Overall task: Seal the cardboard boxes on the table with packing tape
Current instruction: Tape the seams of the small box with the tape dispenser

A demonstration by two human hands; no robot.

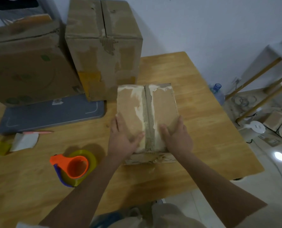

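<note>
Small box (146, 116): sits on the wooden table (202, 129) near its middle, flaps down, a strip of torn paper running along the centre seam.
Left hand (123, 137): lies flat on the small box's top, left of the seam, fingers straight and spread, thumb pointing toward the seam.
Right hand (176, 135): lies flat on the top, right of the seam, fingers straight; its outer fingers reach the box's right edge.
Hands together: both press on the near half of the top, the seam between them; neither grips anything.
Tape dispenser (74, 168): orange with a blue handle and a yellowish roll, lying on the table left of the left forearm, apart from the small box.
Tall box (104, 46): stands behind and left of the small box, flaps shut, surface torn.
Big box (26, 63): far left, just beside the tall box.
Grey board (54, 112): flat on the table under the big box's near edge.
Pen (38, 132): lies just in front of the grey board.
Paper scrap (25, 141): just below the pen.
</note>
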